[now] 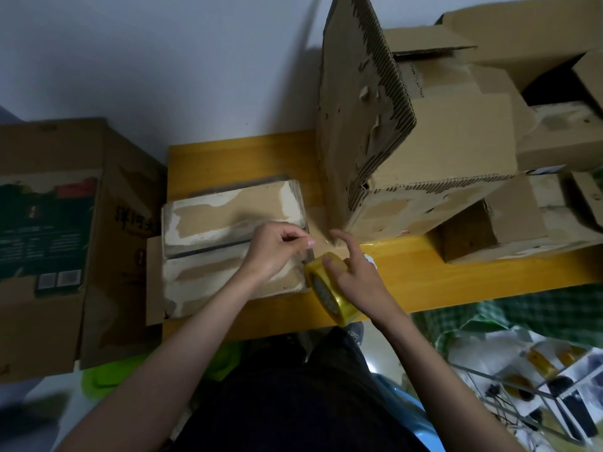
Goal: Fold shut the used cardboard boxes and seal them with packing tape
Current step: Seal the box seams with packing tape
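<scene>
Left grip (pixel 274 249): fingers curled, thumb and forefinger pinching the free end of the clear tape strip (pixel 308 247) over the right edge of the flat box (pixel 233 246). Right grip (pixel 350 272): thumb and fingers curled round the yellow tape roll (pixel 329 290), forefinger raised and pointing away from the roll. The roll is held on edge just beside the flat box's right side, above the front part of the tabletop (pixel 456 272).

Left of the tabletop: a tall printed carton (pixel 58 230) with a green panel and dark lettering stands beside the tabletop's left edge, touching or nearly touching the flat box.

Left half of the tabletop: the flat box lies with its flaps folded down, the seam between them running left to right; pale torn patches mark its top where the paper skin has peeled. It reaches from the left edge towards the middle and overhangs the front edge slightly.

Right half of the tabletop: a large open box (pixel 434 164) rests tilted, one worn flap (pixel 359 102) standing upright with its corrugation exposed. Further boxes (pixel 528 216) are stacked under and behind it, reaching to the right edge and back corner.

Below the front edge: the person's dark lap (pixel 293 396); to the right, a wire rack (pixel 522 389) holding more yellow rolls and small dark items, blurred.
</scene>
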{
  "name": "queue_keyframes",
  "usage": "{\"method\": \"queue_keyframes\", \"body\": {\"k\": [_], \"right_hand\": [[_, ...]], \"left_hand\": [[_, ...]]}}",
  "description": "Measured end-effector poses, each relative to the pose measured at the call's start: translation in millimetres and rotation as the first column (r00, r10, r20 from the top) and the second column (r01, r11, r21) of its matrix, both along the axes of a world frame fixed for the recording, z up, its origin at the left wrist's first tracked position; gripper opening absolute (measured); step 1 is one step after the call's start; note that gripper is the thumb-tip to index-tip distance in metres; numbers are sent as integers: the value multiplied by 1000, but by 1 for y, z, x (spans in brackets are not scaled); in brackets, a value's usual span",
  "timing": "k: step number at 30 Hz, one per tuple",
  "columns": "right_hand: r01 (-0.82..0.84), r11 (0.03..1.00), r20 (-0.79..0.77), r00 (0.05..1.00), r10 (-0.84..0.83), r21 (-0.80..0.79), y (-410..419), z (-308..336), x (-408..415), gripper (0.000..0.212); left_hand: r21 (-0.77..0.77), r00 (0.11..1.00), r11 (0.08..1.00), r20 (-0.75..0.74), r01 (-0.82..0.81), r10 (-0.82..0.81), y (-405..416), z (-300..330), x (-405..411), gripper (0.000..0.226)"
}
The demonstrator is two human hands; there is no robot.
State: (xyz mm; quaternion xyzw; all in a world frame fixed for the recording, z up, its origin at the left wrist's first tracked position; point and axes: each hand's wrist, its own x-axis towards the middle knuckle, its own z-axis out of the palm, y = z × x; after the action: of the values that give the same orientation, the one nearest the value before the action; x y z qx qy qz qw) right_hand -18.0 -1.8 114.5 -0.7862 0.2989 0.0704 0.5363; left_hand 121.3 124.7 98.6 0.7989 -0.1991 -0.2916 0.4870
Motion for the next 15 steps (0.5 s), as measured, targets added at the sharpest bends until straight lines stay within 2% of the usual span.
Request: {"method": "queue_keyframes", "body": {"k": [4, 6, 9, 12, 15], "right_hand": [[95, 987, -14, 995, -94, 127, -6, 17, -2, 46], [152, 971, -13, 988, -153, 187, -10, 22, -3, 41], [177, 945, -32, 984, -175, 276, -13, 28, -13, 35], [201, 938, -100, 979, -180, 283, -11, 27, -26, 31], [235, 935, -126, 970, -207, 267, -7, 22, -28, 34]], "left_hand": [[37, 997, 997, -8, 74, -74, -18, 0, 32, 16], [42, 995, 994, 5, 103, -103, -28, -2, 48, 20], [67, 997, 997, 76, 27, -32, -43, -5, 83, 20], [144, 984, 990, 179, -5, -21, -50, -12, 121, 2], [221, 963, 974, 247, 49, -104, -57, -23, 134, 6]]}}
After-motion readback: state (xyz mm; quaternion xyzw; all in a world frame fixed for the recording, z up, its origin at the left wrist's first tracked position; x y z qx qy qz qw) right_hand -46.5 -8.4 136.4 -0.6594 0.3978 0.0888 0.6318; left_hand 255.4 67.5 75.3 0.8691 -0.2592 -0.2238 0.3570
